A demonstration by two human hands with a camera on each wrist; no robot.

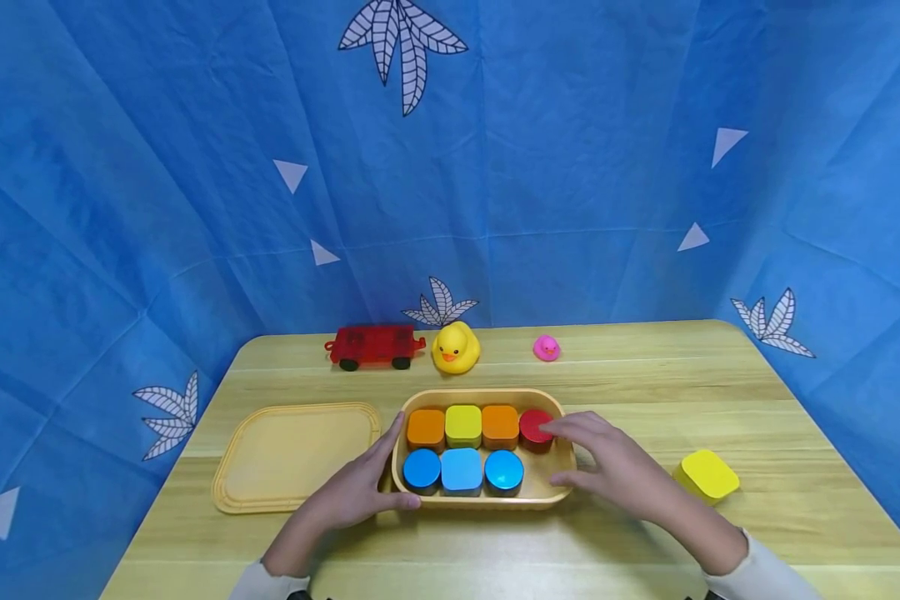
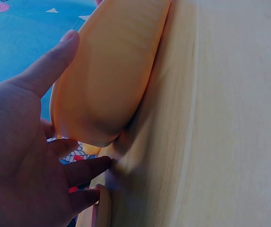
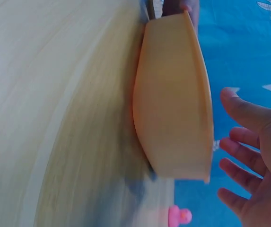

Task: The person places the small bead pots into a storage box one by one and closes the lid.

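Note:
A tan oblong plastic box (image 1: 487, 502) stands on the table with several coloured blocks in two rows. The back row has an orange block (image 1: 425, 427), a yellow one (image 1: 462, 426), another orange one (image 1: 500, 427) and a red round one (image 1: 536, 429). In front are two blue round blocks and a light-blue square one (image 1: 461, 471). My left hand (image 1: 356, 490) is at the box's left end, thumb at the front rim, fingers spread along the side. Over the right end hovers my right hand (image 1: 618, 467), fingers apart, fingertips overlapping the red block in the head view.
Left of the box lies a flat tan lid-like tray (image 1: 296, 458). A yellow block (image 1: 707, 476) sits beyond my right forearm. Along the back edge are a red toy wagon (image 1: 375, 344), a yellow duck (image 1: 456, 347) and a small pink duck (image 1: 547, 348), before a blue cloth.

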